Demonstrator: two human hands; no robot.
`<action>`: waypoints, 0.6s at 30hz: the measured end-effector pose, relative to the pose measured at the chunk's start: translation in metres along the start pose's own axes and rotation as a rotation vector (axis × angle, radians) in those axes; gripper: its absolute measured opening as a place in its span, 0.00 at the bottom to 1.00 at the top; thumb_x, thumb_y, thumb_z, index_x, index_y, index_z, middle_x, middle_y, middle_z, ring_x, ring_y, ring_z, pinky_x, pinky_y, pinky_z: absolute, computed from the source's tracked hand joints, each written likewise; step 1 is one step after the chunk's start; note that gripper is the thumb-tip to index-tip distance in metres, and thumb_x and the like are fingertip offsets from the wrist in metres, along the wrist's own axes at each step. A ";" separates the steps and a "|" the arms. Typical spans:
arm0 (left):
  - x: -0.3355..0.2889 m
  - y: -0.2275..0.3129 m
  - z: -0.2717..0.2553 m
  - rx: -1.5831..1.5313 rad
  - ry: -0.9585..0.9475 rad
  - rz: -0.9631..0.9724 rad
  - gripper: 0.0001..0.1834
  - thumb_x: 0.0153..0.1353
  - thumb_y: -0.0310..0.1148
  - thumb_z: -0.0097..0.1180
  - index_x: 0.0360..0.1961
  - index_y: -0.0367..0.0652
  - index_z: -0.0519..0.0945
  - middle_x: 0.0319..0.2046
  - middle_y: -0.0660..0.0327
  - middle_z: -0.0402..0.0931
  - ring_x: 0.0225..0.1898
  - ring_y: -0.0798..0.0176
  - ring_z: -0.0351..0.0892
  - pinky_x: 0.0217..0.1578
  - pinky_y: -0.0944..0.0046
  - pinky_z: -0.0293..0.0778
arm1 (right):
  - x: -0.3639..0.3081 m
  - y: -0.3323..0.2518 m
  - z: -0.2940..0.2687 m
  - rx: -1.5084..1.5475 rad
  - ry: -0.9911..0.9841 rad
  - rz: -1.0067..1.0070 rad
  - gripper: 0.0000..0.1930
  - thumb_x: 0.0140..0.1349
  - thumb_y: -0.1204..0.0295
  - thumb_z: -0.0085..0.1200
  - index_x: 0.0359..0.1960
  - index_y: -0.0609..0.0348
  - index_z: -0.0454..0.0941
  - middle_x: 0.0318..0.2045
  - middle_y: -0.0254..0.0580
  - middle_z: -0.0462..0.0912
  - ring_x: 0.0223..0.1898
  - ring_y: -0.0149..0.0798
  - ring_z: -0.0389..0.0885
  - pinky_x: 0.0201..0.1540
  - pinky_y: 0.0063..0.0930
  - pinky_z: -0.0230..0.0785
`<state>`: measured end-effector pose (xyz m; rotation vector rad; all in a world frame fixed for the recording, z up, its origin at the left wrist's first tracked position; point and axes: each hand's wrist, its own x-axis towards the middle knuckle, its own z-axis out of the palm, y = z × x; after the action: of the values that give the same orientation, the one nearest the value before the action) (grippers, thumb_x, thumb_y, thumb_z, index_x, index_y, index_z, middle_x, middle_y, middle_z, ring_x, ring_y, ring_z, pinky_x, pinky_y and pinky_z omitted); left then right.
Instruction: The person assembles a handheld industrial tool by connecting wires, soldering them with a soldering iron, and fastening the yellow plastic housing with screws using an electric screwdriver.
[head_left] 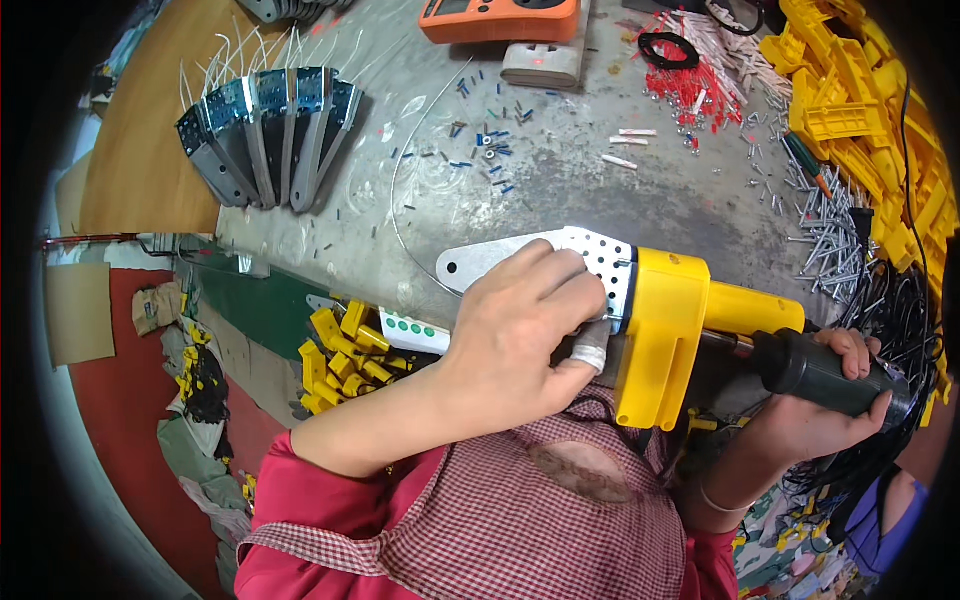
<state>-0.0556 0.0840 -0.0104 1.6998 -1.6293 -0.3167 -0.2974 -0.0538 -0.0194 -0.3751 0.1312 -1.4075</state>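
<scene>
My left hand [525, 325], with white tape round its thumb, is closed on a flat perforated metal plate [480, 257]. The plate's right end fits against a yellow plastic housing [662, 335] with a round handle pointing right. A thin white wire runs from the bench to the plate. In my right hand [815, 425] is a dark electric screwdriver [838, 374], its fingers wrapped round the body. The screwdriver lies level, its shaft pointing left at the housing, below the handle. Where its tip meets the housing is hidden.
Several similar metal plates with wires [270, 130] lie fanned at the far left. An orange multimeter [500, 20] and a white socket strip [545, 62] stand at the back. Loose screws [832, 230], a green-and-orange screwdriver [806, 165] and yellow housings [840, 105] crowd the right side.
</scene>
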 end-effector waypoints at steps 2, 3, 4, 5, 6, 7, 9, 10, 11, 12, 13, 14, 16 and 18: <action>-0.001 -0.002 0.002 -0.030 0.028 0.010 0.11 0.37 0.26 0.60 0.25 0.39 0.72 0.25 0.55 0.66 0.26 0.51 0.65 0.26 0.57 0.62 | 0.001 -0.001 -0.001 0.010 -0.005 0.017 0.19 0.59 0.63 0.52 0.44 0.61 0.61 0.29 0.36 0.64 0.31 0.32 0.68 0.48 0.32 0.64; -0.001 -0.005 0.003 -0.037 0.023 0.015 0.11 0.37 0.26 0.60 0.25 0.39 0.72 0.25 0.55 0.66 0.26 0.51 0.65 0.26 0.57 0.62 | 0.001 0.000 0.000 0.005 -0.002 0.009 0.19 0.59 0.63 0.52 0.44 0.61 0.61 0.29 0.36 0.64 0.31 0.32 0.68 0.48 0.32 0.64; -0.002 -0.008 0.004 -0.034 0.025 0.049 0.11 0.37 0.26 0.60 0.25 0.39 0.72 0.25 0.56 0.66 0.26 0.51 0.65 0.25 0.57 0.62 | 0.002 0.001 0.000 0.026 -0.009 0.020 0.19 0.58 0.63 0.53 0.43 0.61 0.61 0.29 0.35 0.64 0.31 0.32 0.69 0.47 0.32 0.64; -0.001 -0.009 0.005 -0.031 0.027 0.084 0.11 0.37 0.26 0.60 0.25 0.39 0.72 0.24 0.56 0.66 0.25 0.52 0.65 0.25 0.57 0.61 | 0.003 0.003 0.000 0.046 -0.016 0.031 0.18 0.58 0.64 0.53 0.43 0.60 0.61 0.28 0.35 0.65 0.30 0.31 0.69 0.47 0.31 0.64; -0.001 -0.010 0.005 -0.043 0.019 0.091 0.11 0.37 0.26 0.60 0.25 0.39 0.72 0.24 0.56 0.66 0.25 0.52 0.65 0.25 0.57 0.61 | 0.003 0.003 0.001 0.037 -0.010 0.019 0.18 0.58 0.64 0.53 0.43 0.60 0.61 0.28 0.35 0.65 0.30 0.31 0.69 0.47 0.31 0.64; -0.001 -0.011 0.006 -0.023 0.024 0.124 0.11 0.37 0.25 0.61 0.25 0.39 0.73 0.24 0.56 0.66 0.24 0.52 0.64 0.24 0.57 0.61 | 0.003 0.003 0.000 0.031 -0.019 0.024 0.18 0.58 0.63 0.53 0.43 0.59 0.61 0.28 0.34 0.65 0.30 0.31 0.69 0.47 0.31 0.64; -0.001 -0.012 0.006 0.018 0.017 0.163 0.11 0.39 0.24 0.62 0.26 0.39 0.74 0.24 0.57 0.67 0.23 0.54 0.64 0.24 0.58 0.61 | 0.003 0.007 0.003 0.019 -0.013 0.018 0.18 0.59 0.62 0.54 0.43 0.58 0.62 0.28 0.32 0.66 0.30 0.29 0.69 0.45 0.29 0.64; -0.001 -0.012 0.006 0.007 0.010 0.167 0.11 0.39 0.24 0.62 0.26 0.39 0.74 0.24 0.57 0.67 0.23 0.54 0.64 0.24 0.58 0.61 | 0.003 0.006 0.003 0.010 -0.007 0.009 0.18 0.59 0.62 0.54 0.43 0.58 0.62 0.28 0.32 0.66 0.30 0.29 0.69 0.45 0.29 0.64; 0.000 -0.013 0.006 0.031 -0.022 0.180 0.11 0.39 0.24 0.62 0.26 0.39 0.74 0.24 0.58 0.67 0.24 0.54 0.65 0.24 0.58 0.62 | 0.004 0.006 0.002 -0.002 -0.010 0.008 0.19 0.59 0.62 0.54 0.43 0.58 0.62 0.28 0.32 0.67 0.29 0.29 0.69 0.45 0.29 0.64; 0.001 -0.014 0.003 0.057 -0.052 0.193 0.11 0.40 0.24 0.62 0.27 0.39 0.75 0.24 0.58 0.67 0.24 0.54 0.65 0.24 0.59 0.63 | 0.004 0.006 0.002 -0.013 -0.013 0.007 0.19 0.59 0.61 0.54 0.43 0.58 0.62 0.28 0.32 0.67 0.29 0.29 0.70 0.44 0.28 0.65; 0.003 -0.016 -0.001 0.046 -0.088 0.174 0.11 0.42 0.26 0.65 0.29 0.39 0.76 0.25 0.58 0.70 0.25 0.55 0.69 0.25 0.62 0.65 | 0.005 0.005 0.003 -0.032 -0.006 -0.002 0.19 0.59 0.61 0.54 0.43 0.58 0.61 0.27 0.32 0.67 0.29 0.28 0.70 0.43 0.28 0.65; 0.003 -0.018 0.000 0.038 -0.094 0.176 0.11 0.42 0.26 0.65 0.29 0.39 0.76 0.25 0.58 0.70 0.25 0.55 0.69 0.25 0.62 0.65 | 0.005 0.005 0.004 -0.039 0.000 -0.008 0.19 0.59 0.61 0.54 0.43 0.58 0.61 0.27 0.32 0.67 0.29 0.28 0.70 0.43 0.28 0.65; 0.001 -0.022 0.002 -0.133 0.014 0.048 0.12 0.45 0.27 0.67 0.31 0.40 0.78 0.27 0.58 0.73 0.27 0.57 0.73 0.27 0.63 0.66 | 0.005 0.007 0.006 -0.069 0.026 -0.036 0.19 0.59 0.62 0.53 0.43 0.59 0.61 0.27 0.32 0.67 0.28 0.28 0.70 0.41 0.27 0.65; 0.003 -0.024 -0.001 -0.174 -0.019 0.008 0.12 0.46 0.28 0.68 0.32 0.40 0.79 0.27 0.59 0.75 0.28 0.59 0.75 0.28 0.63 0.67 | 0.005 0.007 0.006 -0.071 0.038 -0.050 0.19 0.59 0.62 0.53 0.43 0.60 0.61 0.27 0.32 0.66 0.27 0.28 0.69 0.40 0.26 0.66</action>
<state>-0.0367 0.0793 -0.0248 1.5640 -1.5737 -0.4581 -0.2876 -0.0572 -0.0154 -0.4126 0.2040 -1.4625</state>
